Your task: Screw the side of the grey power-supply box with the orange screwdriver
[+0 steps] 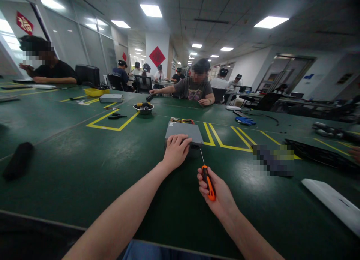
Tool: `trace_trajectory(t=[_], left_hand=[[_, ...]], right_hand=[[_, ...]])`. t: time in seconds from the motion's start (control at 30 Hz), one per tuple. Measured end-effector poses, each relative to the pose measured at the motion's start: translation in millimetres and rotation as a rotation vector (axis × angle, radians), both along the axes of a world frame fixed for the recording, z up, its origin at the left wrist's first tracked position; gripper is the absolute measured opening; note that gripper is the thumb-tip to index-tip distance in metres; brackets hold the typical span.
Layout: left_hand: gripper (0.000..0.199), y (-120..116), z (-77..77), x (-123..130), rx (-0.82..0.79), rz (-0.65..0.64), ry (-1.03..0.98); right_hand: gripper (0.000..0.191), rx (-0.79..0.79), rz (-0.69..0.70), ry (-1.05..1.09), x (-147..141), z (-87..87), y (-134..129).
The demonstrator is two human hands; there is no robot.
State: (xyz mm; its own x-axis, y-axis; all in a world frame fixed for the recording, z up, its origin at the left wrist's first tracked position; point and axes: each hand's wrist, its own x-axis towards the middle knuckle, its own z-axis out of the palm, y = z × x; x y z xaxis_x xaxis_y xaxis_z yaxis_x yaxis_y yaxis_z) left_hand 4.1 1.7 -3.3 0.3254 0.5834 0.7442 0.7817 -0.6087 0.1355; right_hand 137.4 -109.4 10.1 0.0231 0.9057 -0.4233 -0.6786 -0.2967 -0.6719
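A grey metal computer power supply unit (183, 129) lies on the green table in front of me, its bundle of coloured cables (182, 120) at the far side. My left hand (177, 149) grips its near edge, fingers bent over the top face; the thumb is hard to see. In my right hand (215, 190) is an orange and black screwdriver (208, 183), fingers wrapped round the handle. Its thin shaft points up and away, with the tip at the unit's near right corner. Whether the tip sits in a screw is too small to tell.
Yellow tape marks the table (135, 170). A metal bowl of tools (143, 109), a yellow tray (97, 92) and another grey box (111, 98) stand farther left. Blue gloves (245, 120) and a white casing (332, 203) lie right. A person (195, 87) sits opposite.
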Motion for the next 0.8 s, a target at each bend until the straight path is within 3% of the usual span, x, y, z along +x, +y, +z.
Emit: trace_trajectory(t=[0.2, 0.47, 0.63, 0.8], left_hand=[[0.027, 0.7, -1.2, 0.2, 0.000, -0.004, -0.009], [0.027, 0.1, -0.6, -0.2, 0.000, -0.002, -0.005], [0.027, -0.5, 0.4, -0.3, -0.004, -0.004, 0.005], [0.027, -1.1, 1.2, -0.7, 0.003, 0.005, 0.009]], right_hand=[[0.018, 0.020, -0.032, -0.006, -0.5, -4.8, 1.9], [0.028, 0.006, 0.024, 0.012, -2.9, 1.2, -1.0], [0.015, 0.007, -0.014, -0.017, -2.5, -2.9, -0.5], [0.023, 0.005, 0.016, 0.000, -2.6, -1.3, -1.5]])
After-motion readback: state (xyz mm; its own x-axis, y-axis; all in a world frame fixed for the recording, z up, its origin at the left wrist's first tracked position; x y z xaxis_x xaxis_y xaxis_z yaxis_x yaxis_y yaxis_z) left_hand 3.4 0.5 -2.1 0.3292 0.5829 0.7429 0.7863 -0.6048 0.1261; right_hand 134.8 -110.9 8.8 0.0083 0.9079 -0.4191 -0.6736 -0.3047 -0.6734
